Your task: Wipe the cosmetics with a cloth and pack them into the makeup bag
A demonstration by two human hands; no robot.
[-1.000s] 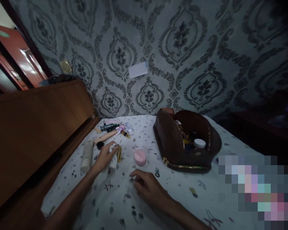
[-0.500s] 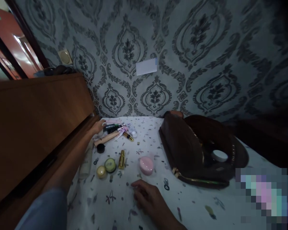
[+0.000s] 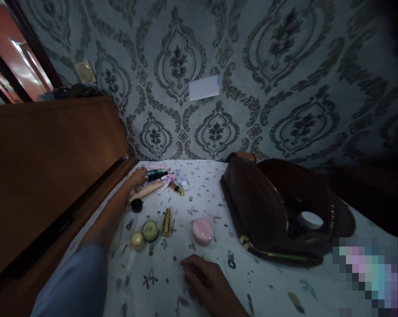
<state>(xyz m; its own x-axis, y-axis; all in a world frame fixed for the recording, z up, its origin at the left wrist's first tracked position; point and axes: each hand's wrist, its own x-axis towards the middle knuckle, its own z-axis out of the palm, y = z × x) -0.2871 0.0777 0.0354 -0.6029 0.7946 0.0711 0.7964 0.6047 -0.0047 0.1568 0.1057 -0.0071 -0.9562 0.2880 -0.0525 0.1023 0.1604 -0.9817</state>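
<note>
Cosmetics lie scattered on the patterned sheet. The left hand reaches into a cluster of tubes by the wooden board; whether its fingers pinch anything cannot be told. The right hand rests loosely curled and empty on the sheet, near a pink jar. A brown pouch gapes open, a white-lidded jar inside it.

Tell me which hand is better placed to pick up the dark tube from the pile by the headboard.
Left. The left hand already reaches into the pile, fingertips beside the dark tube. The right hand rests on the sheet nearer the camera, well short of it.
</note>
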